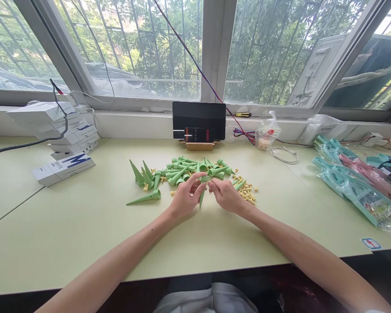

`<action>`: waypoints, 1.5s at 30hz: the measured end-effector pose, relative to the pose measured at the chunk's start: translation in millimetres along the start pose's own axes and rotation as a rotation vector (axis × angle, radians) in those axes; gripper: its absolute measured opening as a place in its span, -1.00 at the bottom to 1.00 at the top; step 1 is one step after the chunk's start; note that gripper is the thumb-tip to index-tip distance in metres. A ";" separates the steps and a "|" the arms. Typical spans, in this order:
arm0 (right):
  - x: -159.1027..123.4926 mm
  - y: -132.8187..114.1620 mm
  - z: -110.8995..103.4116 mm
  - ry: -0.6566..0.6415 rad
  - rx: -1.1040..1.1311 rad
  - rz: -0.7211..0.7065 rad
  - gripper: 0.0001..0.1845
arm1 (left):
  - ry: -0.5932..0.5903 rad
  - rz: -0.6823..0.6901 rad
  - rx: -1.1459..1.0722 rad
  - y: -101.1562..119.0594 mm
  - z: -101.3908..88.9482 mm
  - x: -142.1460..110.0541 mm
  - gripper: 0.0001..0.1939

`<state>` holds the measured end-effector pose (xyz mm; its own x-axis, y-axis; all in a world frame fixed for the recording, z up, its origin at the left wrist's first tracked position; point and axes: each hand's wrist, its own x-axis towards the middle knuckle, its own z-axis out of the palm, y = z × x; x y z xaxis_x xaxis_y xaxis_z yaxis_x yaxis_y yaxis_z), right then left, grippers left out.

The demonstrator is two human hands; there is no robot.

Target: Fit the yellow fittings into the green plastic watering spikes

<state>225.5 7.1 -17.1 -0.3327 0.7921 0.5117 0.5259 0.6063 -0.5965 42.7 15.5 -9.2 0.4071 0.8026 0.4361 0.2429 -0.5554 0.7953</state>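
Observation:
My left hand (186,198) grips a green plastic spike (201,200) between thumb and fingers, its tapered tip pointing down towards me. Close by on the right, my right hand (228,196) is closed in a pinch at the spike's wide end; whatever sits between its fingertips is too small to make out. Behind both hands lies a heap of similar green spikes (179,173). Small yellow plastic pegs (246,192) are scattered beside my right hand. On the left, a single spike (145,198) lies apart, near several standing ones (137,174).
A phone (198,134) showing a timer leans on a dark tablet (198,114) at the back. White boxes (63,169) are stacked left. A tied plastic bag (267,132), a coiled white cable (284,155) and wrapped turquoise items (355,187) lie right.

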 end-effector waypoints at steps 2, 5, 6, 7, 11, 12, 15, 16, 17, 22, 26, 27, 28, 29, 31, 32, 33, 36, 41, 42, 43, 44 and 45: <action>-1.2 -0.4 0.4 0.015 0.042 0.025 -0.57 | 0.006 0.026 0.022 0.1 0.9 -0.1 -0.68; -2.5 -1.9 0.2 0.031 0.095 0.061 -0.53 | 0.016 0.061 0.040 -0.5 2.2 -0.3 -0.69; -2.7 -2.9 0.1 0.035 0.114 0.077 -0.51 | 0.022 0.073 0.046 -1.0 2.6 -0.3 -0.69; -2.9 -4.0 0.1 0.036 0.139 0.099 -0.50 | 0.029 0.085 0.052 -1.5 2.8 -0.2 -0.70; -3.3 -9.5 1.3 0.018 0.297 0.222 -0.46 | 0.039 0.118 0.070 -4.9 3.4 0.3 -0.70; -3.5 -10.8 1.8 0.012 0.349 0.250 -0.45 | 0.038 0.122 0.074 -5.8 3.4 0.5 -0.69; -3.8 -14.0 3.0 0.001 0.510 0.316 -0.45 | 0.038 0.130 0.084 -6.9 3.3 0.9 -0.68; -3.8 -14.8 3.3 -0.005 0.561 0.332 -0.46 | 0.037 0.125 0.083 -6.5 3.1 1.0 -0.68; -3.7 -15.5 3.5 -0.011 0.608 0.348 -0.46 | 0.032 0.113 0.077 -5.6 2.9 1.1 -0.67; -2.6 -15.9 5.3 -0.026 0.705 0.394 -0.46 | -0.008 0.007 -0.004 1.2 1.6 1.2 -0.62; -2.5 -13.9 6.5 -0.014 0.573 0.367 -0.49 | -0.035 -0.100 -0.101 2.7 1.9 1.8 -0.57; -2.7 -13.5 6.3 -0.006 0.518 0.349 -0.50 | -0.034 -0.124 -0.136 2.5 2.1 2.1 -0.56; -2.9 -13.1 6.0 0.002 0.455 0.327 -0.52 | -0.029 -0.146 -0.173 2.3 2.3 2.6 -0.55; -3.2 -12.6 5.6 0.016 0.386 0.299 -0.55 | -0.021 -0.164 -0.210 2.2 2.3 3.2 -0.54; -3.7 -11.0 4.8 0.058 0.238 0.227 -0.62 | 0.002 -0.194 -0.271 2.1 1.9 4.4 -0.53; -3.9 -9.9 4.4 0.077 0.172 0.189 -0.67 | 0.017 -0.207 -0.292 2.2 1.6 5.0 -0.54; -4.0 -8.5 4.1 0.092 0.117 0.151 -0.70 | 0.033 -0.217 -0.307 2.2 1.2 5.5 -0.54; -4.0 -4.0 2.9 0.105 -0.003 0.050 -0.70 | 0.076 -0.241 -0.327 1.9 0.4 6.5 -0.55; -2.8 -1.1 -1.0 0.099 -0.203 -0.071 -0.73 | 0.081 -0.267 -0.308 1.7 0.7 6.3 -0.59; -2.6 -1.1 -1.7 0.090 -0.236 -0.088 -0.73 | 0.079 -0.271 -0.305 1.9 0.8 6.3 -0.59; -2.5 -1.1 -2.3 0.080 -0.264 -0.105 -0.74 | 0.079 -0.277 -0.304 2.1 0.9 6.3 -0.60; -2.5 -1.1 -2.8 0.072 -0.289 -0.120 -0.74 | 0.081 -0.284 -0.303 2.4 1.0 6.3 -0.60; -2.5 -1.0 -3.0 0.064 -0.309 -0.132 -0.74 | 0.084 -0.290 -0.301 2.7 1.0 6.4 -0.60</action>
<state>228.2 4.3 -15.9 -0.3691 0.6961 0.6158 0.6969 0.6457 -0.3122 46.9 19.0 -4.7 0.2840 0.9379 0.1992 0.0638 -0.2257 0.9721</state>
